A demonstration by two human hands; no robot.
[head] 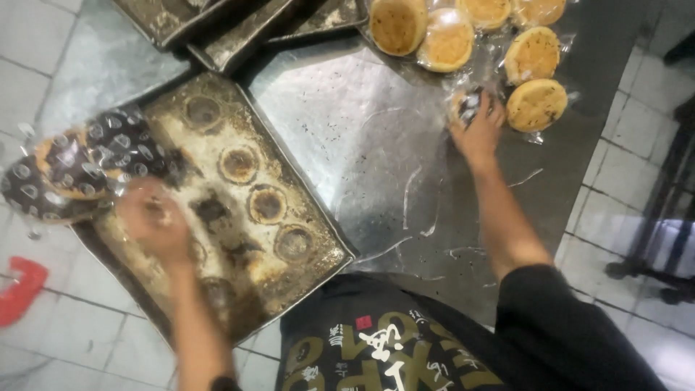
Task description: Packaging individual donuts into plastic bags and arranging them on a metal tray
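My left hand (153, 221) hovers over a greasy baking tray (304, 217), blurred, close to a stack of clear printed bags holding a round cake (69, 170) at the tray's left end. Whether it grips anything I cannot tell. My right hand (478, 127) reaches across the metal table (362, 123) and presses on a bagged round cake (467, 105), fingers spread over it. Several more golden bagged cakes (536, 105) lie just beyond and beside that hand.
Dirty empty baking trays (239, 32) are stacked at the table's far side. Ring-shaped burnt marks dot the near tray. A red object (20, 288) lies on the tiled floor at left. Dark metal legs (662, 217) stand at the right.
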